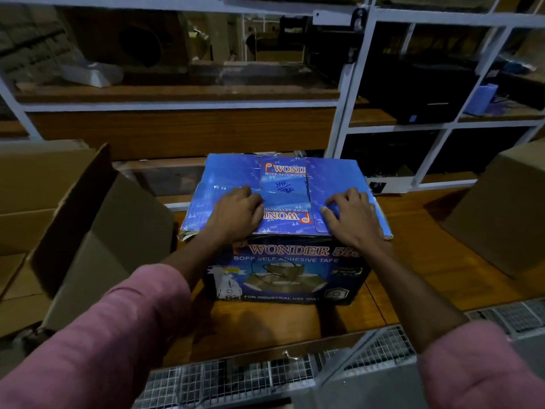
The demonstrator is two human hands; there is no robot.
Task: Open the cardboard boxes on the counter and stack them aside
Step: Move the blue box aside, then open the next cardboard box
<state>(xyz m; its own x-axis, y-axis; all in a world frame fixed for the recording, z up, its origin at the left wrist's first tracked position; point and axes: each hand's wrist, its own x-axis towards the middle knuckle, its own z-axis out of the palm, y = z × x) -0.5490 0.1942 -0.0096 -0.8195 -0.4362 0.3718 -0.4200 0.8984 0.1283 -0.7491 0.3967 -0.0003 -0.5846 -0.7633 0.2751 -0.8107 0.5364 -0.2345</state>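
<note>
A blue printed cardboard box (283, 270) marked "Wonder" adhesive tape stands on the wooden counter (427, 284) in the middle of the view. Its top flaps lie folded down and nearly flat. My left hand (237, 212) rests on the left part of the top, fingers curled at the edge of a flap. My right hand (351, 215) lies flat on the right part, fingertips spread on a flap seam. Neither hand holds anything lifted.
An open plain brown carton (97, 240) stands at the left with its flap raised. Another brown carton (501, 208) sits at the right. White-framed shelves (348, 93) rise behind the counter. A wire mesh panel (265, 376) lies below the counter's front edge.
</note>
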